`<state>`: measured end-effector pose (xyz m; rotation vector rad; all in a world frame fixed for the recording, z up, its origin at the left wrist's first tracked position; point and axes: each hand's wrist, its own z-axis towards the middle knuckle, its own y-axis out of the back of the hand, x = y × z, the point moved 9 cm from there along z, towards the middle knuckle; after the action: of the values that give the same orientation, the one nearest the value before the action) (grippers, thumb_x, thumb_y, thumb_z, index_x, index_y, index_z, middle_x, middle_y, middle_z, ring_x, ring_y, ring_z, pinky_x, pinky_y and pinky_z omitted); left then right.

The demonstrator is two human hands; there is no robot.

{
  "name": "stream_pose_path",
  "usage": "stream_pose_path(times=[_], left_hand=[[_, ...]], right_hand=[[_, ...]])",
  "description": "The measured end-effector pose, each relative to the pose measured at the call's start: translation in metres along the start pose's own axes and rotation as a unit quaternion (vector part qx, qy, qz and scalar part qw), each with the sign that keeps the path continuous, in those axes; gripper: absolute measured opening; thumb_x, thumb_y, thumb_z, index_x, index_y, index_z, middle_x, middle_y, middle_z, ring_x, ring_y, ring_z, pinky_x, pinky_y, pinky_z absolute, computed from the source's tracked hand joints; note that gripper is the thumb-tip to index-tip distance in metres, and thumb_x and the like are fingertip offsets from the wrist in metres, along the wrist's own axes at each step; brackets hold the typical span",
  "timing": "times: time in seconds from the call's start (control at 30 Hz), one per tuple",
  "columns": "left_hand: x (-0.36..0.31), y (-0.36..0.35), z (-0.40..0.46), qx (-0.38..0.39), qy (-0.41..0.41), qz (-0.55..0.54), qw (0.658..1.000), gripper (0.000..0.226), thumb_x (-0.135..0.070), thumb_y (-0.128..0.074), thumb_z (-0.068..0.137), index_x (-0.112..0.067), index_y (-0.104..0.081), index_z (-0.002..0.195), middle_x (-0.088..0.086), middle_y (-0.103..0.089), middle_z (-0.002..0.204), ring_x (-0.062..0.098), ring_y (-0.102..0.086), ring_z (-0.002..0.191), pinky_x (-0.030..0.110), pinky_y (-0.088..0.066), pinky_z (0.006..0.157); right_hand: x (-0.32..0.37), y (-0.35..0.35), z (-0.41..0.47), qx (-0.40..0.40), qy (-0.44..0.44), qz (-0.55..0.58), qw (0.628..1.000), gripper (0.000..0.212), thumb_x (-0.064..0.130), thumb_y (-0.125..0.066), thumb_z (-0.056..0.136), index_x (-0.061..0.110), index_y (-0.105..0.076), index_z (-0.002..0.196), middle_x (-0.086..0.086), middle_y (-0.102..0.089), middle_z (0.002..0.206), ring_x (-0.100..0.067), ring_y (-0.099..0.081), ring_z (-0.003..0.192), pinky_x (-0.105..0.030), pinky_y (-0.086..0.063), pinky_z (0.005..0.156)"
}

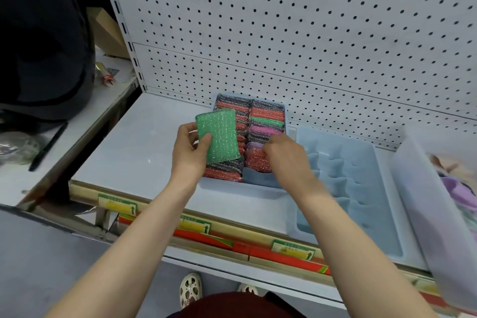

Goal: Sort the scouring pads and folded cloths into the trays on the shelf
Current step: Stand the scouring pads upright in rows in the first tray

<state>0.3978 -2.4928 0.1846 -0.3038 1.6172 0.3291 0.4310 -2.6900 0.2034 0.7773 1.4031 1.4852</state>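
Your left hand [189, 152] pinched a sparkly green rectangular scouring pad [218, 135] above the pale blue plastic tray [240, 188] of pads; your right hand [286, 156], fingers curled, pressed into its right row

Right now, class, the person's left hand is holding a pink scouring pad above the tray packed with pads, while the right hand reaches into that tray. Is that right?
Not quite. The scouring pad in the left hand is green, not pink, as the head view shows. The rest stands: it is held above the tray packed with pads, and the right hand reaches into that tray.
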Motion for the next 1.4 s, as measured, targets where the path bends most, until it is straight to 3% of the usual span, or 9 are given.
stream_pose_path(times=[0.13, 0.3, 0.4, 0.5, 0.63, 0.8, 1.0, 1.23, 1.4], left_hand=[[0.002, -0.001, -0.002, 0.006, -0.003, 0.005, 1.0, 0.019, -0.015, -0.055, 0.097, -0.021, -0.047, 0.113, -0.002, -0.064, 0.103, 0.013, -0.062, 0.083, 0.032, -0.055, 0.075], [0.007, -0.002, -0.001, 0.012, 0.005, 0.0, 1.0, 0.018, -0.015, -0.056, 0.097, -0.023, -0.048, 0.111, 0.005, -0.066, 0.107, 0.019, -0.063, 0.087, 0.037, -0.055, 0.077], [0.006, -0.01, -0.003, 0.026, 0.006, -0.011, 1.0, 0.018, -0.014, -0.056, 0.097, -0.024, -0.049, 0.11, 0.002, -0.068, 0.103, 0.018, -0.064, 0.087, 0.036, -0.055, 0.077], [0.003, -0.021, -0.007, 0.045, 0.001, -0.014, 0.999, 0.02, -0.013, -0.057, 0.096, -0.023, -0.05, 0.112, 0.001, -0.068, 0.103, 0.018, -0.066, 0.09, 0.036, -0.056, 0.078], [0.006, -0.031, -0.01, 0.075, -0.006, 0.007, 0.997, 0.022, -0.019, -0.062, 0.092, -0.031, -0.053, 0.108, 0.002, -0.068, 0.106, 0.019, -0.065, 0.097, 0.042, -0.055, 0.088], [-0.004, -0.025, -0.019, 0.097, -0.119, 0.172, 0.973, 0.031, -0.01, -0.061, 0.092, -0.03, -0.059, 0.117, -0.012, -0.068, 0.108, 0.003, -0.062, 0.102, 0.028, -0.049, 0.093], [0.013, -0.038, -0.029, 0.192, -0.201, 0.361, 0.89, 0.041, -0.021, -0.062, 0.094, -0.022, -0.056, 0.135, -0.006, -0.053, 0.138, 0.014, -0.044, 0.129, 0.026, -0.033, 0.108], [0.02, -0.042, -0.024, 0.217, -0.202, 0.41, 0.863, 0.048, -0.025, -0.064, 0.093, -0.015, -0.052, 0.139, -0.002, -0.046, 0.145, 0.018, -0.035, 0.135, 0.025, -0.026, 0.11], [0.023, -0.04, -0.018, 0.221, -0.201, 0.408, 0.863, 0.047, -0.026, -0.063, 0.093, -0.013, -0.054, 0.137, 0.0, -0.048, 0.143, 0.019, -0.037, 0.134, 0.028, -0.028, 0.11]], right_hand=[[0.019, -0.021, -0.006, -0.007, 0.019, 0.027, 0.999, 0.034, -0.007, -0.086, 0.03, 0.006, -0.062, 0.05, -0.008, -0.057, 0.058, -0.029, -0.061, 0.057, -0.026, -0.043, 0.037], [-0.006, -0.018, -0.009, -0.045, -0.045, 0.224, 0.973, 0.018, 0.016, -0.076, 0.08, 0.019, -0.074, 0.098, 0.0, -0.069, 0.083, -0.02, -0.063, 0.081, -0.031, -0.05, 0.066], [-0.021, -0.002, -0.011, -0.064, -0.15, 0.473, 0.866, 0.013, 0.037, -0.066, 0.091, 0.027, -0.072, 0.098, 0.017, -0.069, 0.082, 0.001, -0.062, 0.077, -0.018, -0.048, 0.073], [-0.008, -0.011, -0.008, 0.024, -0.179, 0.653, 0.736, 0.012, 0.027, -0.072, 0.088, 0.026, -0.068, 0.099, 0.008, -0.073, 0.091, -0.001, -0.067, 0.082, -0.021, -0.053, 0.081], [-0.01, -0.011, -0.017, 0.042, -0.2, 0.704, 0.68, 0.014, 0.007, -0.073, 0.085, 0.014, -0.065, 0.094, 0.002, -0.066, 0.073, -0.003, -0.057, 0.055, -0.02, -0.05, 0.06], [-0.049, 0.002, -0.037, -0.05, -0.216, 0.569, 0.792, 0.017, 0.013, -0.075, 0.084, 0.025, -0.066, 0.092, 0.009, -0.066, 0.08, -0.006, -0.061, 0.075, -0.02, -0.05, 0.069], [-0.04, 0.018, -0.048, -0.021, -0.136, 0.253, 0.958, 0.02, 0.016, -0.067, 0.088, 0.023, -0.072, 0.105, 0.005, -0.07, 0.102, -0.019, -0.058, 0.099, -0.033, -0.046, 0.078], [0.007, -0.017, -0.034, 0.025, -0.049, 0.109, 0.993, 0.022, -0.003, -0.066, 0.072, 0.015, -0.071, 0.083, -0.002, -0.067, 0.083, -0.027, -0.061, 0.086, -0.03, -0.041, 0.054], [-0.011, -0.01, -0.037, -0.023, -0.107, 0.165, 0.98, 0.023, 0.019, -0.077, 0.079, 0.017, -0.072, 0.101, -0.003, -0.068, 0.097, -0.028, -0.059, 0.096, -0.037, -0.051, 0.07]])
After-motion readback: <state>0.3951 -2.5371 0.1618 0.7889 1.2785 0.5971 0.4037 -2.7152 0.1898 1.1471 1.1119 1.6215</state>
